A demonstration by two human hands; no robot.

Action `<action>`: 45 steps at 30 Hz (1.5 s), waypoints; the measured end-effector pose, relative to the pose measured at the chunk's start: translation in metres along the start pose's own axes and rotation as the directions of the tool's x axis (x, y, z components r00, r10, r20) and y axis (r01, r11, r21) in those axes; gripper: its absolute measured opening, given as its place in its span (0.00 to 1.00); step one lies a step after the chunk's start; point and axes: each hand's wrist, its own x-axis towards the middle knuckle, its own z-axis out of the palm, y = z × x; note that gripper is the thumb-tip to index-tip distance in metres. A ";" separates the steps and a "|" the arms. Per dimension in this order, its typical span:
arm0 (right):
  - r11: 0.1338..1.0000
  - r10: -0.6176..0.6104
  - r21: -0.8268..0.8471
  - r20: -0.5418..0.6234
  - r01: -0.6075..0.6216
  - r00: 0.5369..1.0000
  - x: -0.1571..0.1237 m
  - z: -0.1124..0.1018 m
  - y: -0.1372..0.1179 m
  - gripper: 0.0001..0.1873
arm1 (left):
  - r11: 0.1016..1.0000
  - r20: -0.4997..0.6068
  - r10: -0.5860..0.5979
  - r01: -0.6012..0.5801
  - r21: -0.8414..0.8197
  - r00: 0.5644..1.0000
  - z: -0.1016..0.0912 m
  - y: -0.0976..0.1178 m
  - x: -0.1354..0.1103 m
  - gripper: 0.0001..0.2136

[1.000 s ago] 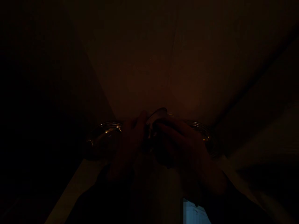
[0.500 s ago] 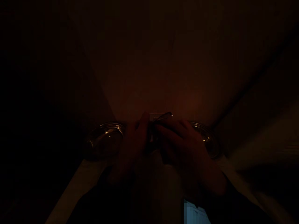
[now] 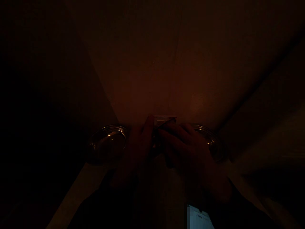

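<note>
The scene is very dark. My left hand [image 3: 137, 148] and my right hand [image 3: 188, 152] meet in the middle, fingers curled around a small shiny object [image 3: 159, 135] held between them; its shape is hard to make out. A thin glinting edge of it shows just above my fingertips. Right behind the hands lies a small pale rectangular piece [image 3: 165, 120].
A round shiny dish [image 3: 107, 143] sits left of my hands and a second round dish [image 3: 209, 140] right of them, partly hidden by my right hand. A pale strip of surface edge [image 3: 78, 194] runs at lower left. A dim wall rises behind.
The shiny object's curved edge stood higher above my fingers a second ago; it has since dropped and flattened, uncovering the pale piece behind. My hands stay in place.
</note>
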 end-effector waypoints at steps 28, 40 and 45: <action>0.961 0.253 0.123 -0.036 -0.247 0.967 -0.005 0.013 0.025 0.17 | 0.991 0.038 0.137 -0.137 -0.003 0.990 0.000 -0.003 0.004 0.16; 0.990 0.027 0.137 -0.058 -0.019 0.998 -0.004 0.007 0.002 0.16 | 0.992 0.056 0.125 -0.123 -0.036 0.991 0.000 -0.007 0.007 0.15; 0.973 0.208 0.115 -0.050 -0.202 0.977 -0.003 0.011 0.017 0.17 | 0.990 0.022 0.143 -0.143 -0.023 0.989 0.001 -0.005 0.004 0.14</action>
